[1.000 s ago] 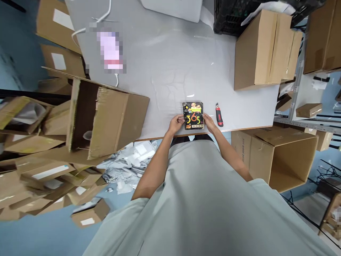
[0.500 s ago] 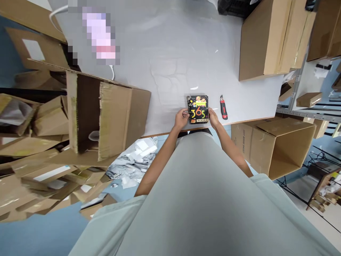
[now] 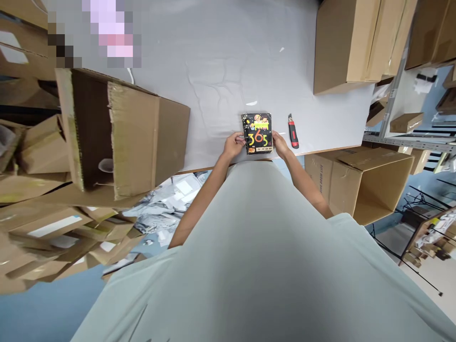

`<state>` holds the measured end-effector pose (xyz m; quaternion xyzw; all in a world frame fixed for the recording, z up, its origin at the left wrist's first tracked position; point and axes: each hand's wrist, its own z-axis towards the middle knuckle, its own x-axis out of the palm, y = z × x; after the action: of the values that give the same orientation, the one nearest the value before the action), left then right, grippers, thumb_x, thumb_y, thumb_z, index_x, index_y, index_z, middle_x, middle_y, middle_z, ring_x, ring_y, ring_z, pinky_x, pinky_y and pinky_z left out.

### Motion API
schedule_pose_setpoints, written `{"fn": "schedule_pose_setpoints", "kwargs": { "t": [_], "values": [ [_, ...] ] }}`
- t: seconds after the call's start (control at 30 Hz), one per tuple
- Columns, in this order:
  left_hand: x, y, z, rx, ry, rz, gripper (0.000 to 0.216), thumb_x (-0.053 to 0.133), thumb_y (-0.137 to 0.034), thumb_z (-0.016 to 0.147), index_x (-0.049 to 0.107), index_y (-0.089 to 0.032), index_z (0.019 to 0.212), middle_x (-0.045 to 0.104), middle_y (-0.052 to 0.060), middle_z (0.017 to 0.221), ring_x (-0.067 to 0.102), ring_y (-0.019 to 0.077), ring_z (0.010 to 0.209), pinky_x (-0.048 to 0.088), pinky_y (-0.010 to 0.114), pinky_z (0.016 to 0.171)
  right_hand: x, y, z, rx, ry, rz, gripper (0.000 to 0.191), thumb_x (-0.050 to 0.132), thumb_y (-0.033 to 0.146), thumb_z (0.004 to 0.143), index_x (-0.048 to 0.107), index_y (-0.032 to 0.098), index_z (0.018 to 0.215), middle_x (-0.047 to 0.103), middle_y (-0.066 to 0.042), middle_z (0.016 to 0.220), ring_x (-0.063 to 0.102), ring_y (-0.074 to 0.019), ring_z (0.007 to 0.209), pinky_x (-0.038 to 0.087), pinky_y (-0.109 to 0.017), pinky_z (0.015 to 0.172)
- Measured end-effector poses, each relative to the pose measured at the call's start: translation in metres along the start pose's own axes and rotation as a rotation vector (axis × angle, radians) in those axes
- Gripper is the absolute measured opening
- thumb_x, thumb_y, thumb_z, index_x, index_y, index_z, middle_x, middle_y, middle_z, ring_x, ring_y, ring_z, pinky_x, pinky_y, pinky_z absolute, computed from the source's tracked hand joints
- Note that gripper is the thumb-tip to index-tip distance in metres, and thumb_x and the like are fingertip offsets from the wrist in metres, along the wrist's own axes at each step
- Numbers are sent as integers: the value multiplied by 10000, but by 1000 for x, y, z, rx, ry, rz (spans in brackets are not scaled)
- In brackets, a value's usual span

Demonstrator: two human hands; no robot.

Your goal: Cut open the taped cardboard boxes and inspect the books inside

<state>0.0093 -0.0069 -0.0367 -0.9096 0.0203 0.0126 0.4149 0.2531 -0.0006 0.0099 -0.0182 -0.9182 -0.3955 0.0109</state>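
Note:
A small black book (image 3: 257,133) with a colourful "365" on its cover is held near the table's front edge. My left hand (image 3: 234,144) closes on its left edge, fingers curled. On the opposite edge, my right hand (image 3: 280,143) grips the book, thumb side toward the cover. To the right of that hand lies a red and black utility knife (image 3: 293,132), its tip pointing away from me. A scrap of white paper (image 3: 251,103) rests just beyond the book.
On the grey-white tabletop (image 3: 221,42), a carton (image 3: 331,52) stands at the far right. An open carton (image 3: 171,137) sits at the left edge. Below are another open carton (image 3: 377,190) at right and crumpled plastic bags (image 3: 160,209) at left. Flattened cardboard (image 3: 46,228) piles up further left.
The whole view has shifted, so the table, knife and cartons appear slightly higher and further left. Both hands keep hold of the book, which looks a little closer to my body.

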Motion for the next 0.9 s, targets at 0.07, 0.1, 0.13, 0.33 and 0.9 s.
{"fn": "schedule_pose_setpoints", "kwargs": {
  "t": [0.07,0.1,0.13,0.33,0.9],
  "values": [
    [1,-2,-1,-11,-14,-9,314,837,-151,704,768,-169,1010,683,-17,769,601,151,728,526,273,780,-1,0,0,21,19,-1,503,664,680,982,721,258,1250,819,-43,1361,700,-264,1339,549,-445,1211],
    [1,-3,-1,-15,-22,-14,320,834,-149,700,771,-170,1013,683,-17,765,604,153,734,526,270,777,-1,0,0,31,21,-6,506,656,680,991,719,258,1263,819,-42,1361,701,-262,1334,553,-440,1205],
    [1,-4,-2,-19,-32,-19,325,828,-146,698,772,-171,1018,684,-16,765,612,155,746,528,268,780,-1,0,1,38,21,-8,508,648,677,1001,717,256,1278,817,-42,1369,701,-260,1334,554,-435,1202],
    [4,-13,-11,-45,-95,-28,317,806,-172,713,777,-162,1029,688,-17,772,597,137,723,538,260,772,0,1,3,76,30,14,507,609,633,1041,700,239,1346,819,-45,1364,707,-240,1312,557,-411,1192],
    [34,-69,-50,-13,-150,-90,448,921,-385,794,806,-139,1150,835,90,986,778,269,981,653,426,983,-19,54,-13,26,237,19,488,798,684,904,800,239,1104,872,-51,1081,792,-253,1086,620,-425,1048]
  ]
}}
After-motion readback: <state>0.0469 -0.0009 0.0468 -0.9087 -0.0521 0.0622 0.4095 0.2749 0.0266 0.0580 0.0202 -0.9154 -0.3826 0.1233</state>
